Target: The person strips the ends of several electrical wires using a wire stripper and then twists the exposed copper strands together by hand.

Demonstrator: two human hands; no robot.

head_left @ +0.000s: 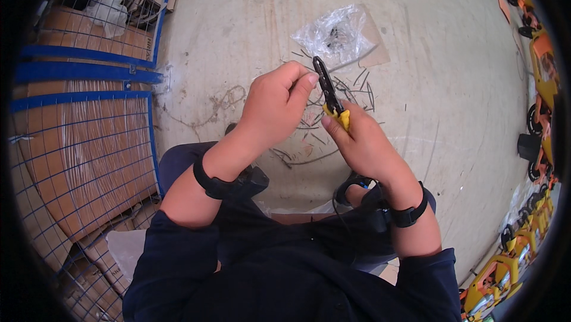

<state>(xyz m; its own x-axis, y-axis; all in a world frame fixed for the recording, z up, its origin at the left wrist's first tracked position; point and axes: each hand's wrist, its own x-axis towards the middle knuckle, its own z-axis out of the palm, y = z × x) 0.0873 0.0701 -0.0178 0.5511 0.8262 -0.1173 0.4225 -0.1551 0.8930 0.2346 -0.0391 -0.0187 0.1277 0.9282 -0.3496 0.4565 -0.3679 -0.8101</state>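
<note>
While I'm watching remotely thru the head cam, my R hand is gripping the yellow-handled pliers, fingers curling firmly round the handles. Black nose is pointing up & away, prob. so the palm isn't blocking my view of the tip. Can't tell if the jaws are parting.

My L hand is sitting just beside the nose, thumb & index meeting in a pinch, prob. for fine control. Can't tell what, if anything, they're trapping, or if they're touching the metal. So the pliers are staying off the floor, slanting betw. both hands, approx. centre of view.

Thin dark offcuts are lying scattered below & beyond the hands, which is making sense if bits are dropping there. A clear plastic bag is resting on a brown cardboard sheet just past them, the card prob. keeping it clean; dark contents are showing thru, too blurry to ID. Black straps are hugging both forearms, prob. for securing gear.
</note>
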